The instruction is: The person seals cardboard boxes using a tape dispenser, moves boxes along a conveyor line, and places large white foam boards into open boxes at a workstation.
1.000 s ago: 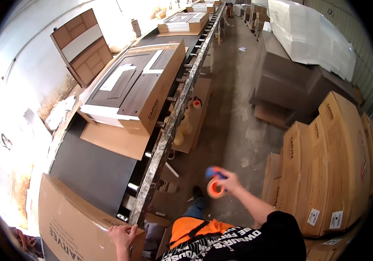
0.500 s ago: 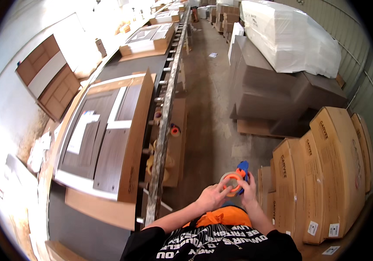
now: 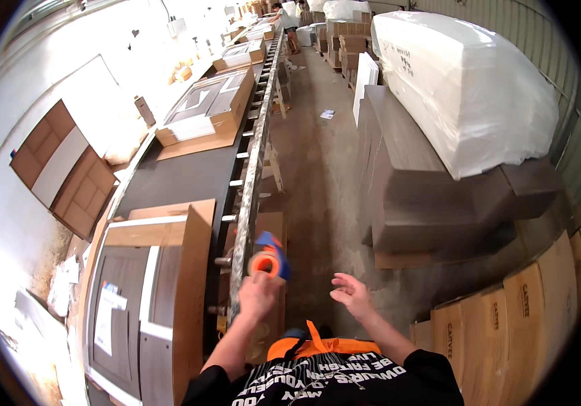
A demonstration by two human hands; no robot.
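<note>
While the left hand point(image 3: 258, 294) grips an orange-and-blue tape gun point(image 3: 268, 260) close beside the conveyor's metal rail point(image 3: 248, 196), the right hand point(image 3: 350, 295) hangs free over the concrete floor point(image 3: 314, 176), fingers loosely spread and holding nothing. The tape gun sits at chest height, just right of the rail and not touching any carton. Directly to its left on the tabletop lies an open box point(image 3: 148, 298) with dark cabinet panels and a paper sheet showing inside; its flaps are not folded shut and no tape is visible across it, so sealing looks not yet begun. Farther up the belt a second open box point(image 3: 202, 111) also shows its contents, with more cartons beyond, which suggests most of the line's packing is left to do. Across the aisle stand stacked dark panels point(image 3: 405, 183) topped by a white wrapped bundle point(image 3: 466, 88), and closed cartons point(image 3: 507, 325) lean upright at lower right. A person stands far down the aisle, too small to make out.
</note>
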